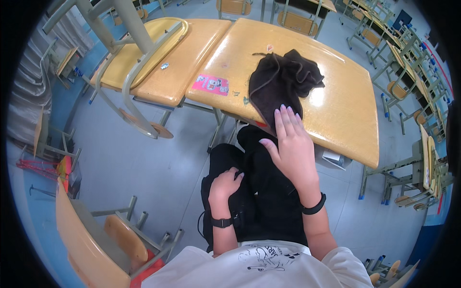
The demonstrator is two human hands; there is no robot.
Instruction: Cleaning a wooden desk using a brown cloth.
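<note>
A crumpled dark brown cloth [275,84] with a stitched edge lies on the yellow wooden desktop [342,122] in front of me. Its far part is bunched into folds, while the near part spreads flatter and reaches the desk's front edge. My right hand [293,147] is laid flat with its fingertips on the cloth's near end, thumb spread to the side; it grips nothing that I can see. On my left thigh, in black trousers [230,162], rests my left hand [224,185], its fingers loosely bent and nothing visible in it.
A pink sticker [210,84] is on the desk's left side. An upturned chair [144,54] stands on the adjoining desk [194,46]. Another wooden chair [93,234] is at lower left. Papers [335,158] show under the desktop. Rows of desks [414,75] stand at right.
</note>
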